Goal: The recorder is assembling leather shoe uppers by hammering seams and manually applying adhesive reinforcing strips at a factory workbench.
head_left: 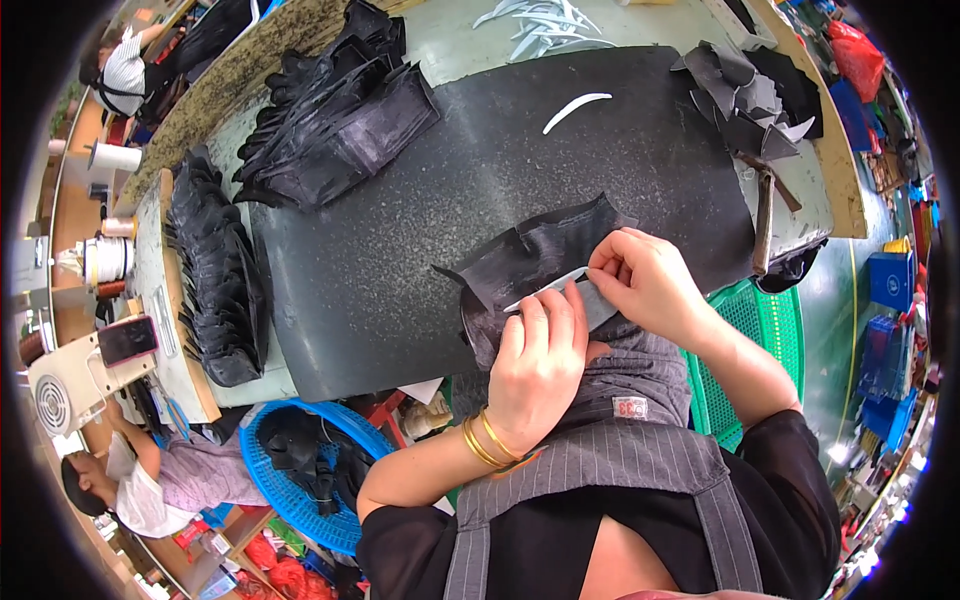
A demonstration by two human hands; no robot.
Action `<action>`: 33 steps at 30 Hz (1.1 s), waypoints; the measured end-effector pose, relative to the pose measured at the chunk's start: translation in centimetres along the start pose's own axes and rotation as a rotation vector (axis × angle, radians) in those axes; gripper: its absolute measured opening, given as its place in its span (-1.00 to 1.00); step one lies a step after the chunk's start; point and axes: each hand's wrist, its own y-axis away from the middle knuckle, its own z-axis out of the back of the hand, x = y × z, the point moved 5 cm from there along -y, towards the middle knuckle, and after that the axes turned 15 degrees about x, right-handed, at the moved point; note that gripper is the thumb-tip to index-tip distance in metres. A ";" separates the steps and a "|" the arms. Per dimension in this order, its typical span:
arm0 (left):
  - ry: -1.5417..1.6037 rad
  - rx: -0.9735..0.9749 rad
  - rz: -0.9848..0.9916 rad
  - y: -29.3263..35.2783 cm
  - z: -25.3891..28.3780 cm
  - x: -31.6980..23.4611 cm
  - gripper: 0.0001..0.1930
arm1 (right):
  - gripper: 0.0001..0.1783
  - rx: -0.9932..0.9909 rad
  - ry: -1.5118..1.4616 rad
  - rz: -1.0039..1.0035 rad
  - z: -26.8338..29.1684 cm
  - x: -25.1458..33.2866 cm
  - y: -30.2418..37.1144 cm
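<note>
A black leather-like piece (540, 248) lies at the near edge of the dark work mat, partly hanging over my lap. Along its near side runs a thin white curved strip (545, 290). The fingers of my left hand (540, 350) press together over the strip and the piece's edge, with the thumb tucked in. My right hand (650, 280) is closed in a pinch at the strip's right end, where the fingertips hide the exact grip. A grey patch of the piece shows below the pinch. Farther off, another white strip (577, 111) rests alone on the mat.
The dark mat (380, 270) covers the table. Stacked black pieces (340, 130) sit back left, a row of them (215, 270) at left. White strips (545, 25) lie at the back, grey scraps (740, 95) and a hammer-like tool (765, 210) at right. Baskets, blue (262, 465) and green (785, 330), flank me.
</note>
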 end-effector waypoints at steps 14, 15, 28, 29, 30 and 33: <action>0.033 -0.073 -0.166 -0.6 0.4 2.1 -0.42 | -0.49 0.414 0.739 0.073 5.3 2.8 -7.5; 0.052 -0.057 -0.162 -0.3 0.7 2.0 -0.42 | -0.45 0.338 0.736 0.253 4.9 4.4 -6.7; 0.358 0.062 -0.048 0.1 3.2 5.1 -0.74 | -0.73 0.151 0.964 0.451 -1.4 6.9 -1.1; 0.132 -0.129 -0.044 0.0 4.7 5.0 -0.69 | -0.74 0.092 1.056 0.497 -2.0 7.4 -0.2; -0.094 -0.317 -0.036 0.1 5.7 4.6 -0.64 | -0.75 0.035 1.145 0.544 -2.7 7.9 0.9; -0.180 -0.301 -0.075 -0.4 4.5 4.5 -0.68 | -0.79 -0.049 1.097 0.683 -4.7 7.3 2.6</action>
